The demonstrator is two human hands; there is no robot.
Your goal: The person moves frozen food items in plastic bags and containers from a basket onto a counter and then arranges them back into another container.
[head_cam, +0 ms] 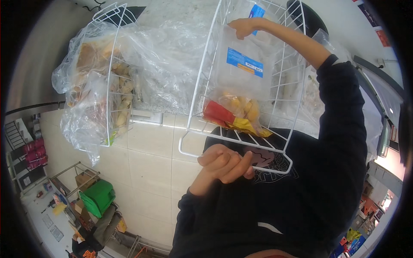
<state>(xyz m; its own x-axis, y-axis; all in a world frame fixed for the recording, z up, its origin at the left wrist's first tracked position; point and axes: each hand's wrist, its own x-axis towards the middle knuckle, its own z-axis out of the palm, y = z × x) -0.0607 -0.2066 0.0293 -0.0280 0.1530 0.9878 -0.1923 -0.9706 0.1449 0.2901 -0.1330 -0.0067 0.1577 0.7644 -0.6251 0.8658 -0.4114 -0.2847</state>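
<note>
My left hand (225, 163) is curled around the front handle of a white wire basket (238, 139). My right hand (244, 28) reaches into the basket and holds the far edge of a translucent plastic pack (242, 77) with a blue printed label. A second pack (250, 8) with a blue label lies beyond it. Nearer the front of the basket is a clear bag of yellow food pieces (243, 104). Beside it lies a red and yellow plastic wrapper (222, 113). The fingertips of my right hand are partly hidden.
To the left, another white wire basket (109, 96) holds clear bags of food (93, 71). Crumpled clear plastic (167, 61) spreads between the baskets over a pale frosty surface. Tiled floor (148, 174) lies below, with a green bin (98, 196) and a metal rack (75, 174) at lower left.
</note>
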